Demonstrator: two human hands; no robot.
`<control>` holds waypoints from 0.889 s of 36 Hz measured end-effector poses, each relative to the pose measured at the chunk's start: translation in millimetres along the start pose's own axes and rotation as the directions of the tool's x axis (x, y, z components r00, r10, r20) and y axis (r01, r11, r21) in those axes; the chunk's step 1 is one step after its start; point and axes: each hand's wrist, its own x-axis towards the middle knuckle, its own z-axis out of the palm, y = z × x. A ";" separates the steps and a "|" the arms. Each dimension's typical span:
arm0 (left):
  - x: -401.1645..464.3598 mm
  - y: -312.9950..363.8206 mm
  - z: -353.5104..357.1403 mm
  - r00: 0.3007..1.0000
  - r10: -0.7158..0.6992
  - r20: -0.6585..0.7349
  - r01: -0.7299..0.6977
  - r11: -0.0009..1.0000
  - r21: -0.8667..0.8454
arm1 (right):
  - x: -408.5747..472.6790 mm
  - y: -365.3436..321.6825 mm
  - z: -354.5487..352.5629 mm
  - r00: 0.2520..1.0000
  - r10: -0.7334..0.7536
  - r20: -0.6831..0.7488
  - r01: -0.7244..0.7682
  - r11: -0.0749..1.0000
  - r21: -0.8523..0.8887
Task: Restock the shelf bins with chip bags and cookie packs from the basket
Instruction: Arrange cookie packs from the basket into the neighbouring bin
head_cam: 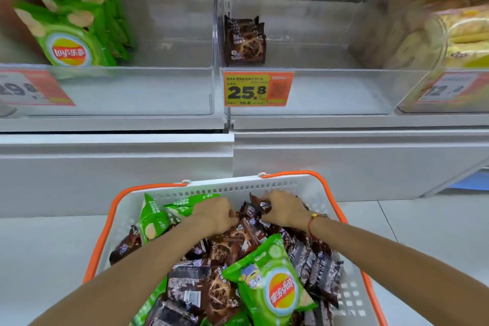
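While both hands dig deep in the basket (pixel 352 296), the left hand (pixel 214 213) curls its grip into the brown cookie packs (pixel 238 243) and the right hand (pixel 283 209) pinches one pack; a loose pinch risks dropping it short of the near-empty cookie bin (pixel 330 92), or snagging the green chip bag (pixel 270 283).

Bare forearms; a red string bracelet (pixel 313 222) circles the right wrist.
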 end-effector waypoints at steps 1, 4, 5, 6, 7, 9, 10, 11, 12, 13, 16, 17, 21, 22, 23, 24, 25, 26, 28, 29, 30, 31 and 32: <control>0.5 4.6 -1.9 1.000 -0.013 -0.005 0.013 0.997 -0.074 | -1.6 -1.4 -3.8 1.000 -0.012 0.001 0.012 1.000 0.019; 4.3 18.9 -7.2 0.997 -0.077 -0.006 0.067 0.903 -0.425 | -9.7 -4.9 -17.0 0.999 -0.048 -0.017 0.049 0.998 0.038; 4.3 23.8 -10.1 0.995 -0.096 0.013 0.088 0.830 -0.551 | -14.4 -6.6 -22.1 0.997 -0.065 -0.033 0.067 0.996 0.060; 3.0 28.9 -13.5 0.993 -0.113 0.045 0.114 0.745 -0.657 | -18.0 -8.2 -26.5 0.996 -0.078 -0.049 0.082 0.992 0.097; 0.6 33.6 -16.7 0.989 -0.123 0.087 0.147 0.661 -0.736 | -21.7 -10.2 -31.2 0.994 -0.090 -0.065 0.098 0.985 0.139; -5.3 41.3 -21.9 0.984 -0.111 0.138 0.176 0.528 -0.831 | -26.0 -14.1 -40.6 0.991 -0.108 -0.082 0.123 0.969 0.212; -8.5 43.6 -23.6 0.986 -0.105 0.132 0.166 0.485 -0.858 | -28.2 -16.1 -46.9 0.991 -0.114 -0.069 0.128 0.962 0.240; -12.8 45.2 -25.4 0.988 -0.099 0.117 0.150 0.462 -0.874 | -31.3 -18.3 -54.9 0.993 -0.114 -0.024 0.117 0.960 0.253; -15.7 45.6 -26.1 0.990 -0.095 0.103 0.135 0.443 -0.886 | -35.5 -21.1 -64.8 0.992 -0.111 0.052 0.095 0.963 0.253; -19.0 44.8 -27.0 0.992 -0.089 0.094 0.123 0.439 -0.890 | -40.3 -23.7 -75.4 0.984 -0.110 0.144 0.073 0.968 0.241; -29.9 38.3 -31.4 0.996 -0.031 0.083 0.088 0.471 -0.878 | -52.7 -29.1 -106.3 0.950 -0.112 0.290 0.055 0.978 0.199; -33.4 35.9 -34.4 0.997 -0.007 0.070 0.065 0.478 -0.876 | -55.9 -30.8 -115.1 0.956 -0.122 0.267 0.072 0.980 0.187; -51.4 31.0 -55.6 0.995 0.081 -0.056 -0.089 0.494 -0.865 | -64.3 -39.9 -142.0 0.974 -0.157 0.166 0.149 0.987 0.060; -56.6 31.0 -62.2 0.990 0.098 -0.101 -0.136 0.484 -0.864 | -65.6 -43.3 -147.1 0.972 -0.171 0.163 0.164 0.985 0.051; -61.3 31.9 -69.2 0.982 0.114 -0.152 -0.188 0.476 -0.859 | -66.7 -46.7 -151.5 0.970 -0.189 0.150 0.182 0.982 0.058; -65.4 32.7 -76.5 0.970 0.127 -0.207 -0.243 0.473 -0.847 | -66.7 -49.7 -155.3 0.971 -0.206 0.124 0.199 0.978 0.064; -68.6 33.4 -83.9 0.954 0.137 -0.267 -0.300 0.470 -0.830 | -66.5 -53.3 -159.1 0.972 -0.217 0.086 0.213 0.975 0.056; -71.6 33.8 -91.8 0.934 0.137 -0.331 -0.356 0.467 -0.810 | -66.4 -56.3 -163.2 0.972 -0.232 0.042 0.230 0.972 0.045; -78.0 33.6 -108.2 0.883 0.126 -0.451 -0.455 0.458 -0.763 | -66.2 -60.4 -173.2 0.961 -0.271 -0.060 0.274 0.960 0.053; -81.8 33.0 -116.7 0.851 0.131 -0.509 -0.508 0.448 -0.735 | -68.9 -63.6 -180.0 0.948 -0.294 -0.119 0.304 0.949 0.079; -86.1 32.6 -125.3 0.815 0.143 -0.562 -0.561 0.438 -0.702 | -72.8 -66.9 -187.9 0.934 -0.310 -0.178 0.332 0.936 0.114; -89.9 32.4 -133.7 0.778 0.154 -0.609 -0.608 0.429 -0.668 | -77.7 -70.6 -196.0 0.918 -0.322 -0.231 0.361 0.920 0.155; -92.8 32.1 -142.0 0.741 0.157 -0.653 -0.646 0.433 -0.629 | -82.0 -74.1 -204.3 0.901 -0.334 -0.277 0.393 0.899 0.193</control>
